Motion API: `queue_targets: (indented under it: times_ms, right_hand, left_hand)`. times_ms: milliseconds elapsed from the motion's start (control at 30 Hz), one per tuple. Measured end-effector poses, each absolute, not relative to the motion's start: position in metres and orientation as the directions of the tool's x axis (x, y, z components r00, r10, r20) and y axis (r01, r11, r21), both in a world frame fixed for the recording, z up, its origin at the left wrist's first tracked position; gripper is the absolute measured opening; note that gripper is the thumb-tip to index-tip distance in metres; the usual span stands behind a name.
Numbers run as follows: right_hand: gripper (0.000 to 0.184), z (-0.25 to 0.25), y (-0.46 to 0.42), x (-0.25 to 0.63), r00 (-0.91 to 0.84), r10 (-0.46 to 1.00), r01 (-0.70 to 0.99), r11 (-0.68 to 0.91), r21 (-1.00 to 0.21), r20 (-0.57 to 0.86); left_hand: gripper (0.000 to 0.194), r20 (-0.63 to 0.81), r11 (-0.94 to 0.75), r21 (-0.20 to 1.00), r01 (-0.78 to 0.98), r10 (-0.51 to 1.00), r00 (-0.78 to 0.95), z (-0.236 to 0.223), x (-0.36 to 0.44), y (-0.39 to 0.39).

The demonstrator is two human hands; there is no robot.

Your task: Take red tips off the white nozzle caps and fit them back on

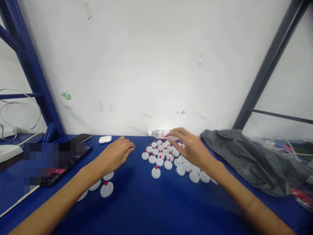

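Observation:
My left hand hovers over the table left of centre, its fingers curled and pressed together. Whatever it may hold is hidden. Below its wrist lie several white round nozzle caps, one with a red tip; my forearm partly covers the others. My right hand, slightly blurred, reaches over a cluster of the same caps with thumb and fingers apart. Many caps in the cluster carry red tips, such as the cap nearest the front. At its right side several white caps show no red tip.
A clear bottle lies against the wall behind the cluster. On the left are a white earbud case, a phone and a lit device. Grey plastic sheeting covers the right side; blue posts frame the left.

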State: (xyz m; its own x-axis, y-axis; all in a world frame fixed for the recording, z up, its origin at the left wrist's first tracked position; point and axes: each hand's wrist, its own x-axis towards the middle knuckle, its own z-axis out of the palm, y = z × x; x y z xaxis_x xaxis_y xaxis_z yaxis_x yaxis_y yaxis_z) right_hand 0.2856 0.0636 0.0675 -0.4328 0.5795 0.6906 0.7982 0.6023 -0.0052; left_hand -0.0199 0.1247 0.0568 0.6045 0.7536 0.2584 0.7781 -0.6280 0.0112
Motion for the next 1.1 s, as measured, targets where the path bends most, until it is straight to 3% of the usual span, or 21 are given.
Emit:
queue_targets:
  times_ms: [200,400,500,600,733,867,1100]
  right_hand:
    - [0.025,0.065,0.082,0.377,-0.151,0.733,0.951,0.291,-0.105,0.663]
    - [0.023,0.063,0.089,0.419,-0.011,0.932,0.995,0.046,-0.089,0.362]
    - [0.014,0.061,0.088,0.427,0.037,0.974,0.995,-0.014,-0.102,0.225]
    - [0.004,0.056,0.086,0.431,0.038,0.989,0.992,-0.020,-0.123,0.146]
    - [0.009,0.056,0.081,0.430,0.013,0.997,0.986,0.001,-0.169,0.080]
    - [0.020,0.067,0.078,0.416,0.024,0.982,0.985,0.009,-0.171,0.186]
    - [0.029,0.061,0.080,0.377,-0.229,0.941,0.942,0.279,-0.187,0.250]
  left_hand:
    - [0.025,0.161,-0.561,-0.081,0.824,0.808,0.566,0.046,-0.034,0.146]
    - [0.026,0.176,-0.520,-0.128,0.845,0.826,0.535,0.044,-0.038,0.148]
    - [0.027,0.175,-0.519,-0.123,0.846,0.827,0.533,0.044,-0.040,0.149]
    - [0.026,0.171,-0.510,-0.089,0.856,0.838,0.518,0.044,-0.040,0.150]
    - [0.023,0.131,-0.478,-0.022,0.878,0.870,0.476,0.045,-0.039,0.149]
    - [0.020,0.081,-0.464,0.023,0.885,0.884,0.461,0.047,-0.038,0.148]
    - [0.020,0.063,-0.471,0.025,0.882,0.881,0.469,0.048,-0.037,0.146]
